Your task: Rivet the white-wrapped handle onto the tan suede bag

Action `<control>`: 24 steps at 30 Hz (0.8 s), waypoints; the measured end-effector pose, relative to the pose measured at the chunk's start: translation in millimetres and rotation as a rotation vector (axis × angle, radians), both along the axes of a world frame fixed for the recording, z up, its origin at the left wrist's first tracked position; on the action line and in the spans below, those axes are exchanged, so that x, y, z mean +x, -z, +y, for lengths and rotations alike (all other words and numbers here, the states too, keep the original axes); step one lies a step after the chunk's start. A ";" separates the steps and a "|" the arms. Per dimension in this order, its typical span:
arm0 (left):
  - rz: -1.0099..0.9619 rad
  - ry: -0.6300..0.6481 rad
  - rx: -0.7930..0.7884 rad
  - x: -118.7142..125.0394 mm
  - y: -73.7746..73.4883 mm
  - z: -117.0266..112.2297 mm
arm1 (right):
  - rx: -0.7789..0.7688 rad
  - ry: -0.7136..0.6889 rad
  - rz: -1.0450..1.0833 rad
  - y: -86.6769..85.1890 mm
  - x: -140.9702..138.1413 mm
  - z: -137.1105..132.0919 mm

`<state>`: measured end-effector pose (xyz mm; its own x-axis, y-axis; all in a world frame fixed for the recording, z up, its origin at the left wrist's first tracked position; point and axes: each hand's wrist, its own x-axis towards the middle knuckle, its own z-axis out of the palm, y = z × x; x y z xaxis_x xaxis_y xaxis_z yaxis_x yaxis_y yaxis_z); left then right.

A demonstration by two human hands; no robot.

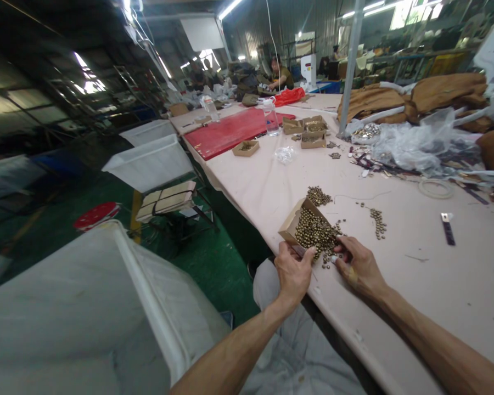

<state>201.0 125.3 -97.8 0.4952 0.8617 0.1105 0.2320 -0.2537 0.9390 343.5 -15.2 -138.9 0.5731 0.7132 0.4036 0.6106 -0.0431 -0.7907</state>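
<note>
My left hand [293, 272] grips the near side of a small cardboard box [290, 226], its thumb over the edge. The box tilts toward the right, and small round bronze-coloured metal pieces [313, 229] lie in it and spill from its open side onto the table. At the edge of the spill is my right hand [360, 266], fingers curled together; what they pinch, if anything, is too small to make out. A whitish bit shows at its fingertips. Behind the box sits a loose heap of the same pieces [319, 196], and a smaller scatter [377, 222] lies to the right.
The pale-covered table [407, 307] bears more small boxes [246, 148], a clear bottle [271, 118], a red sheet [230, 131], a tape roll [435, 189] and plastic bags [428, 145]. A metal pole [351, 68] rises behind. A large white bin [123, 274] stands at left.
</note>
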 end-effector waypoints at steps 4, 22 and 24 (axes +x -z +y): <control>0.020 -0.003 0.016 0.1 1.2 0.2 | -0.014 0.012 -0.012 1.2 -0.3 0.1; 0.076 -0.016 0.130 -0.5 -1.0 -2.9 | -0.001 0.001 -0.021 -2.4 -1.1 -0.5; 0.081 -0.013 0.150 -0.2 0.2 -2.3 | -0.002 0.001 -0.020 -2.5 -1.3 -0.5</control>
